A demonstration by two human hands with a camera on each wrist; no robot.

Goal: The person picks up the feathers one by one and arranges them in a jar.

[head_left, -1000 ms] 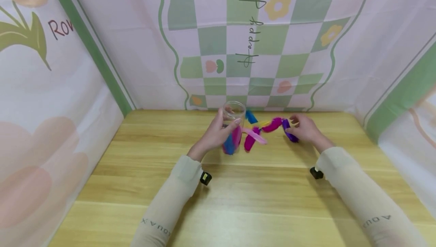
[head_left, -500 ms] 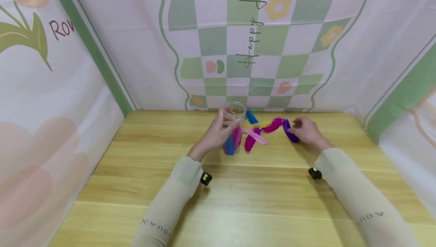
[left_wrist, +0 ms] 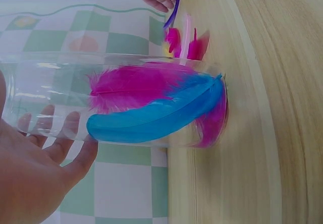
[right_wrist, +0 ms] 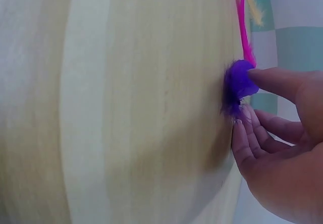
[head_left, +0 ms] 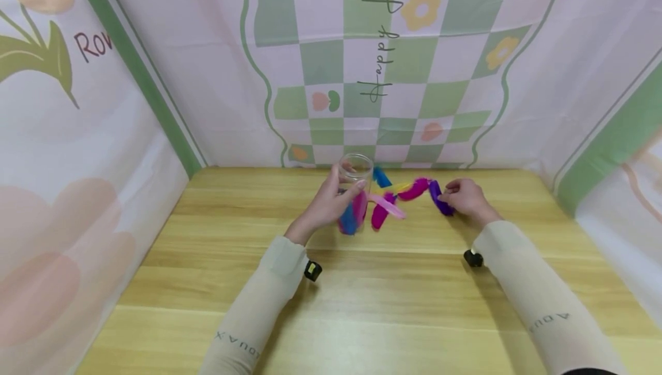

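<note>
My left hand [head_left: 331, 196] grips a tall clear glass jar [head_left: 366, 175] standing upright on the table, fingers and thumb around its upper part. Inside it, in the left wrist view, lie a blue feather [left_wrist: 156, 115] and magenta feathers [left_wrist: 131, 85] against the wall. To the jar's right, my right hand [head_left: 465, 198] has its thumb and fingertips at a purple feather [head_left: 439, 197], pinching it by its right side. In the right wrist view that purple feather [right_wrist: 243, 80] sits between thumb and fingers, close to the tabletop.
Between the jar and my right hand lie a light pink feather [head_left: 390, 207], magenta feathers [head_left: 414, 190], a yellow feather [head_left: 389, 189] and a blue feather [head_left: 381, 177], partly overlapping. A patterned cloth [head_left: 315, 59] hangs along the table's back edge.
My right hand has shifted very slightly, its wrist and forearm swinging a little to the left. The left hand and the jar have stayed put.
</note>
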